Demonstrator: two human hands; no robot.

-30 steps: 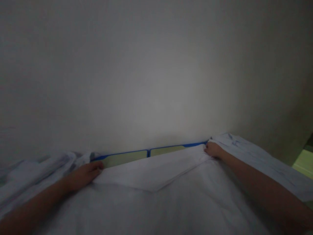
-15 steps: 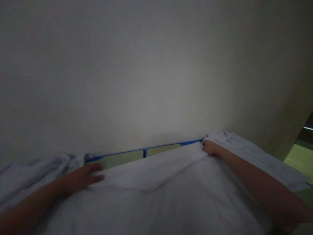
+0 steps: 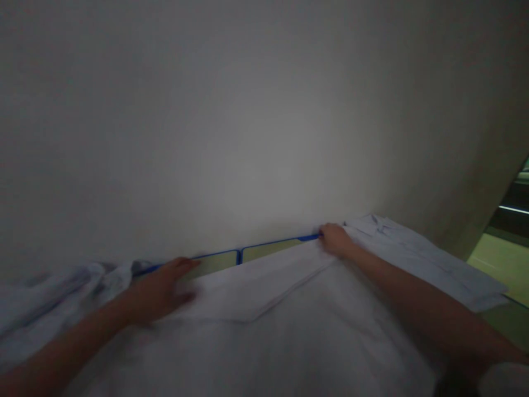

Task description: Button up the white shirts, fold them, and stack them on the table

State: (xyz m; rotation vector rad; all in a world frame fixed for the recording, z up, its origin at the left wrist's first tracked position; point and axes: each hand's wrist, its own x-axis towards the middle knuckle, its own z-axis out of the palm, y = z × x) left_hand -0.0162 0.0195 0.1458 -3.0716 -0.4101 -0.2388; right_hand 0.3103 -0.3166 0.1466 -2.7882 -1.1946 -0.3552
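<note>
— Left hand [image 3: 159, 291], item one, head view: now lying farther in toward the middle than half a second ago, fingers and thumb spreading wider. Right hand [image 3: 336, 241], item two: also sitting nearer the middle, along the blue rim [image 3: 273, 243].

— And the grips?

— Left: gaping, thumb well apart from fingers, pinching nothing visible; blur is hiding whether it is touching. Right: fingers curling together at the far right corner of the white cloth [image 3: 264, 358], apparently pinching it.

— Where is the cloth lying?

— Spreading across the foreground, its folded band [image 3: 256, 295] running along the far edge, partly covering two pale panels [image 3: 219, 262]. Whether sheet or garment, I am not managing to tell.

— Neighbouring stock?

— White garment [image 3: 413, 253], collar showing, lying to the right; crumpled white fabric [image 3: 41, 309], heaping to the left; bare wall [image 3: 268, 138], rising behind.

— Handling notes?

— Judging by the drape: light, soft, limp, creasing readily, hardly fragile; probably sagging wherever one side is going unheld. Best holds: both ends of the folded band, layers pinching together, lest the fold be slipping open.
</note>
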